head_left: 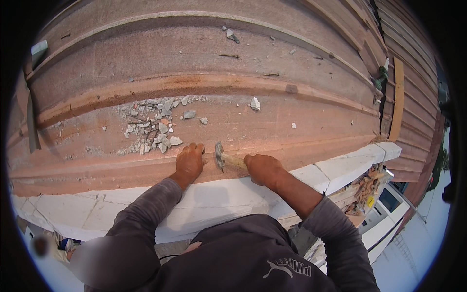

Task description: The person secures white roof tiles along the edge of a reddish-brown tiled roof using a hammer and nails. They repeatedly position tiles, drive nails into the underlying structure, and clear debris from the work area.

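My right hand (264,169) is wrapped round the wooden handle of a hammer (235,161). The hammer's metal head is down at the rib of a reddish corrugated metal sheet (311,117). Just left of that head, my left hand (189,164) rests on the same sheet with its fingers curled and drawn together. Whatever those fingers pinch, if anything, is too small or hidden to make out. Beyond my left hand lies a heap of broken grey and white rubble (163,129), with thin rusty pieces among it.
A white block ledge (243,197) runs between my body and the sheet. Loose nails (229,56) and a white chip (255,103) lie farther up. At right are a wooden strip (398,100), a dark gap between sheets, and broken bricks (366,190) below the ledge.
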### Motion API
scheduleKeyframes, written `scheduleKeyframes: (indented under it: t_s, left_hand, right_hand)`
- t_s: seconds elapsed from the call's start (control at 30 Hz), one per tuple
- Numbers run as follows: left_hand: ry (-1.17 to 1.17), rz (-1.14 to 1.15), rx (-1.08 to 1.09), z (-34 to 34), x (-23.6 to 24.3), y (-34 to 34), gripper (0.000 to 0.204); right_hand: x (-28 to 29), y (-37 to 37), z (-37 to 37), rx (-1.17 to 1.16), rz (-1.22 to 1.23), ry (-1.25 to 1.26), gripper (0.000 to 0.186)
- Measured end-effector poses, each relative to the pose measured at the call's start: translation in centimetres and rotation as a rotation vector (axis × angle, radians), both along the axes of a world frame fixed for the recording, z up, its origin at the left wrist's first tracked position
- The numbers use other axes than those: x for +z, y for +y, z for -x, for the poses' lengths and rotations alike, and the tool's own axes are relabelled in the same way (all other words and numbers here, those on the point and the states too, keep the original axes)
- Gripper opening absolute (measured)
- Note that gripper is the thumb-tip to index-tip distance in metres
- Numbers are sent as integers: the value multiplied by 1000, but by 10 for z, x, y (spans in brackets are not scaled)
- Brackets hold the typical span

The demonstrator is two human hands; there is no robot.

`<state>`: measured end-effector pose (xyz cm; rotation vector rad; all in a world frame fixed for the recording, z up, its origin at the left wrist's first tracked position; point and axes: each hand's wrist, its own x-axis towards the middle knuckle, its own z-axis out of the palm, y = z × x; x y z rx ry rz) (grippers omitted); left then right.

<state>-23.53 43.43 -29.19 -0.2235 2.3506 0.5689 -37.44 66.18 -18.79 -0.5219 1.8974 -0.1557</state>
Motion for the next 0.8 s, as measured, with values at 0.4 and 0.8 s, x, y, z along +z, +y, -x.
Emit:
scheduleKeyframes:
  t_s: [0.4, 0.8]
  left_hand:
    - [-65, -28, 58, 2, -5, -3, 42]
    - [20, -23, 36, -1, 7, -1, 37]
  right_hand:
    - [1, 11, -17, 161, 16, 43, 26]
    - [-3, 18, -18, 203, 39, 93, 23]
